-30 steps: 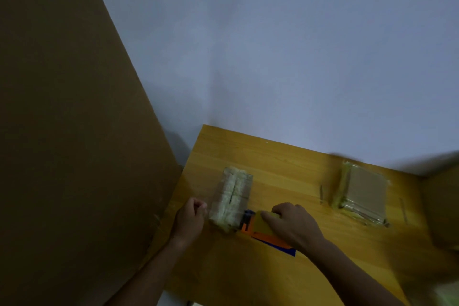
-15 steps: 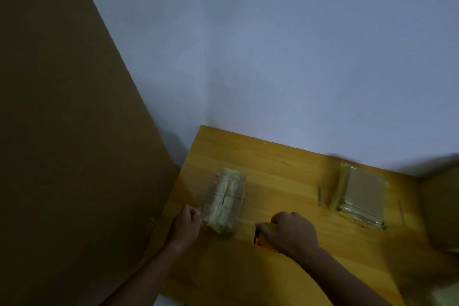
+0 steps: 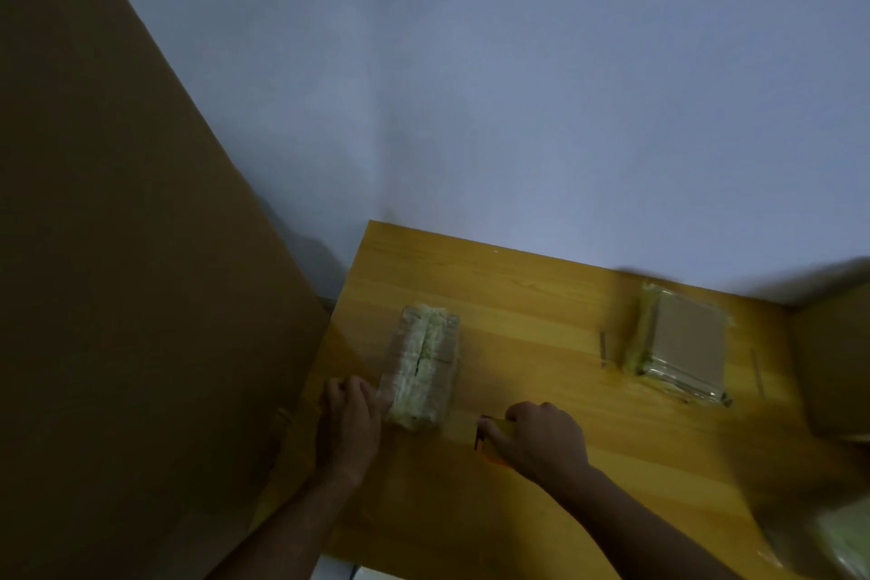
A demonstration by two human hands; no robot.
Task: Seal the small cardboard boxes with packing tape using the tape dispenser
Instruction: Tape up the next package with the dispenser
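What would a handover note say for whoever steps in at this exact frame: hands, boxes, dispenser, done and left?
Left hand: holds the near left end of the taped box.
Right hand: grips the tape dispenser, on the table right of that box and apart from it.
Second box: far right of the table, glossy with tape, untouched.
Done: the near box is heavily taped along its top seam.
Left: cannot tell whether any seam is still open; check both boxes, then put the dispenser down.
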